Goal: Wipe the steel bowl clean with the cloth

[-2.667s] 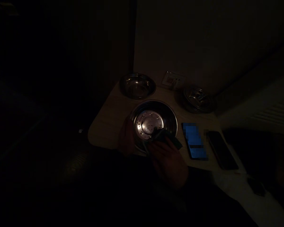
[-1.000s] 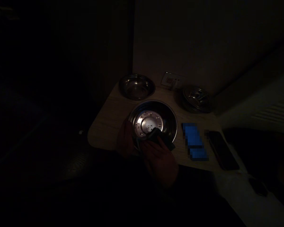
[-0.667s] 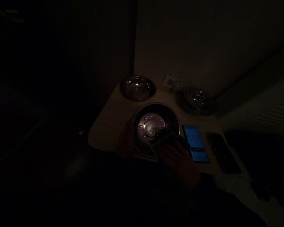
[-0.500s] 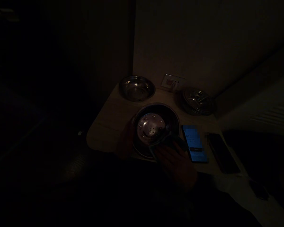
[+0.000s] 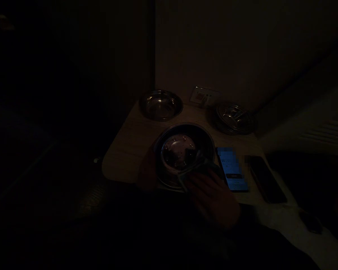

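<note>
In dim light a round metal bowl (image 5: 178,150) stands at the near side of a small wooden table. My left hand (image 5: 148,170) is at its left side, apparently holding the rim, though the fingers are mostly lost in shadow. A dark cloth (image 5: 201,165) lies over the bowl's right front rim. My right hand (image 5: 211,191) presses this cloth against the rim, fingers bent together over it. Small dark spots and bright reflections show on the bowl's bottom.
Another metal bowl (image 5: 161,105) sits at the table's back left, and a stack of metal bowls (image 5: 233,119) at the back right. A lit phone (image 5: 232,170) and a dark phone-like slab (image 5: 267,180) lie to the right. A socket plate (image 5: 204,96) is on the wall.
My right hand and the cloth have shifted slightly at the bowl's right front rim. The reflections on the bowl's bottom look different. The whole view has moved a little.
</note>
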Motion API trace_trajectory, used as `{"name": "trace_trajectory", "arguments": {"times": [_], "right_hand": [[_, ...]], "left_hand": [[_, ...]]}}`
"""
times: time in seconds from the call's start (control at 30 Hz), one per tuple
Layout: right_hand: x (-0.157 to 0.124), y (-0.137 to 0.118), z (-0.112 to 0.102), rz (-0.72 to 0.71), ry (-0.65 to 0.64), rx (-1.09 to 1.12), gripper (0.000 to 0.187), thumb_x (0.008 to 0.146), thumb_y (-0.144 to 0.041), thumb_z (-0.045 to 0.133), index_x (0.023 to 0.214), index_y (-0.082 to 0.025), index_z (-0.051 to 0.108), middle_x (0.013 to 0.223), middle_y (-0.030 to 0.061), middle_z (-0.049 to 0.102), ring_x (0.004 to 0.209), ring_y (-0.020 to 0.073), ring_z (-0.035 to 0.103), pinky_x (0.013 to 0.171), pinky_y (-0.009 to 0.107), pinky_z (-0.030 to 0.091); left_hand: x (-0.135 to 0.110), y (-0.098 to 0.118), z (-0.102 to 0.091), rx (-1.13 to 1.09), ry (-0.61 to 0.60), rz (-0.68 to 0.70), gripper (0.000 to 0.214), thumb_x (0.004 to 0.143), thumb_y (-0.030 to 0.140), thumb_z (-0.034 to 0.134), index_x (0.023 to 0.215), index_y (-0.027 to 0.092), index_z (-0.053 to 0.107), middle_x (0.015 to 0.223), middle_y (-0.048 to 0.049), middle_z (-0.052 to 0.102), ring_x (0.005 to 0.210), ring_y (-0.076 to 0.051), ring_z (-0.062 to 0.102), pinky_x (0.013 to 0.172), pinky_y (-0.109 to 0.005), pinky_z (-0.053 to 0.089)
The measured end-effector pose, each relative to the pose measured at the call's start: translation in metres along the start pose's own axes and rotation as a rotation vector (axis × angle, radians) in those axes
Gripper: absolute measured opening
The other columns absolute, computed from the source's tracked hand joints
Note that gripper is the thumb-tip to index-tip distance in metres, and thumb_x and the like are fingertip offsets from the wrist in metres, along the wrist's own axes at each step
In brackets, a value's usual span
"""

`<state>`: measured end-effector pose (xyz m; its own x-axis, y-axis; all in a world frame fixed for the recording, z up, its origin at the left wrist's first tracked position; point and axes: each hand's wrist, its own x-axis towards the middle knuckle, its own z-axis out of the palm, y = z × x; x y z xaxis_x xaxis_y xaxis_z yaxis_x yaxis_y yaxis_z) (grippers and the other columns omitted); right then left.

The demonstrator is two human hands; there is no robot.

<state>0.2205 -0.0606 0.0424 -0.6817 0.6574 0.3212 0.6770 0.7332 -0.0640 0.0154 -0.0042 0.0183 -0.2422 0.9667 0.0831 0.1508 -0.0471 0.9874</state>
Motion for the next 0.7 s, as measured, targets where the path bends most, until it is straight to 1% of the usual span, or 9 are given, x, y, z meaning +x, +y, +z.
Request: {"name": "trace_trajectory", "arguments": {"times": [0.1, 0.2, 0.27, 0.33, 0.37, 0.47, 0.53, 0.57, 0.7], "right_hand": [[-0.007, 0.011, -0.007, 0.000, -0.044, -0.025, 0.032, 0.089, -0.016, 0.050, 0.119, -0.018, 0.060, 0.122, 0.0080, 0.063, 0.116, 0.0230, 0.054, 0.106, 0.051, 0.031], [-0.002, 0.009, -0.003, 0.005, -0.055, 0.006, 0.032, 0.089, -0.015, 0.051, 0.119, -0.020, 0.061, 0.119, 0.0061, 0.065, 0.113, 0.0226, 0.056, 0.106, 0.052, 0.031], [0.009, -0.001, 0.005, 0.029, -0.053, 0.057, 0.032, 0.089, -0.015, 0.051, 0.119, -0.022, 0.061, 0.117, 0.0053, 0.066, 0.111, 0.0218, 0.057, 0.107, 0.051, 0.032], [0.024, -0.016, 0.016, 0.082, -0.030, 0.113, 0.030, 0.090, -0.016, 0.051, 0.116, -0.022, 0.062, 0.115, 0.0054, 0.067, 0.109, 0.0210, 0.058, 0.106, 0.050, 0.034], [0.033, -0.024, 0.021, 0.114, -0.015, 0.141, 0.029, 0.090, -0.017, 0.051, 0.116, -0.021, 0.063, 0.115, 0.0058, 0.067, 0.109, 0.0208, 0.059, 0.105, 0.049, 0.035], [0.051, -0.040, 0.029, 0.201, 0.026, 0.212, 0.028, 0.090, -0.020, 0.051, 0.115, -0.019, 0.063, 0.115, 0.0062, 0.067, 0.109, 0.0202, 0.058, 0.105, 0.045, 0.037], [0.049, -0.040, 0.026, 0.211, 0.005, 0.234, 0.029, 0.089, -0.020, 0.052, 0.116, -0.020, 0.062, 0.116, 0.0056, 0.067, 0.110, 0.0197, 0.058, 0.105, 0.045, 0.036], [0.045, -0.036, 0.022, 0.203, -0.013, 0.232, 0.030, 0.088, -0.019, 0.053, 0.116, -0.021, 0.062, 0.115, 0.0049, 0.068, 0.110, 0.0196, 0.058, 0.106, 0.046, 0.035], [0.020, -0.015, 0.001, 0.127, -0.104, 0.165, 0.035, 0.084, -0.014, 0.054, 0.117, -0.025, 0.062, 0.115, 0.0044, 0.067, 0.111, 0.0222, 0.057, 0.107, 0.054, 0.029]], "left_hand": [[-0.001, -0.002, 0.001, 0.045, -0.004, -0.003, 0.045, 0.095, 0.039, 0.025, 0.120, 0.022, 0.059, 0.124, -0.0053, 0.062, 0.120, -0.023, 0.053, 0.106, -0.038, 0.039], [-0.003, 0.002, 0.004, 0.018, -0.005, 0.032, 0.048, 0.095, 0.041, 0.023, 0.121, 0.021, 0.058, 0.124, -0.0049, 0.061, 0.120, -0.022, 0.053, 0.106, -0.038, 0.039], [-0.004, 0.002, 0.007, -0.005, 0.047, -0.038, 0.051, 0.094, 0.046, 0.023, 0.116, 0.020, 0.061, 0.120, -0.0062, 0.064, 0.116, -0.022, 0.056, 0.104, -0.039, 0.041], [-0.004, 0.001, 0.007, 0.012, 0.108, -0.121, 0.050, 0.093, 0.050, 0.026, 0.105, 0.020, 0.064, 0.108, -0.0077, 0.068, 0.107, -0.024, 0.061, 0.098, -0.040, 0.046], [-0.004, -0.001, 0.007, 0.035, 0.128, -0.139, 0.049, 0.093, 0.050, 0.026, 0.100, 0.020, 0.065, 0.101, -0.0078, 0.070, 0.101, -0.024, 0.063, 0.094, -0.040, 0.048], [-0.002, -0.005, 0.002, 0.140, 0.148, -0.111, 0.043, 0.090, 0.051, 0.035, 0.090, 0.020, 0.064, 0.087, -0.0082, 0.070, 0.088, -0.025, 0.065, 0.087, -0.042, 0.050], [0.000, -0.006, 0.000, 0.173, 0.152, -0.110, 0.043, 0.089, 0.052, 0.038, 0.089, 0.019, 0.064, 0.089, -0.0094, 0.069, 0.090, -0.027, 0.065, 0.090, -0.044, 0.048], [0.000, -0.005, -0.001, 0.159, 0.134, -0.107, 0.044, 0.090, 0.052, 0.035, 0.091, 0.018, 0.064, 0.092, -0.0096, 0.069, 0.094, -0.027, 0.064, 0.092, -0.043, 0.047], [-0.002, 0.004, 0.003, 0.033, 0.040, -0.085, 0.049, 0.095, 0.044, 0.022, 0.107, 0.018, 0.063, 0.105, -0.0074, 0.069, 0.100, -0.022, 0.063, 0.091, -0.035, 0.049]]}}
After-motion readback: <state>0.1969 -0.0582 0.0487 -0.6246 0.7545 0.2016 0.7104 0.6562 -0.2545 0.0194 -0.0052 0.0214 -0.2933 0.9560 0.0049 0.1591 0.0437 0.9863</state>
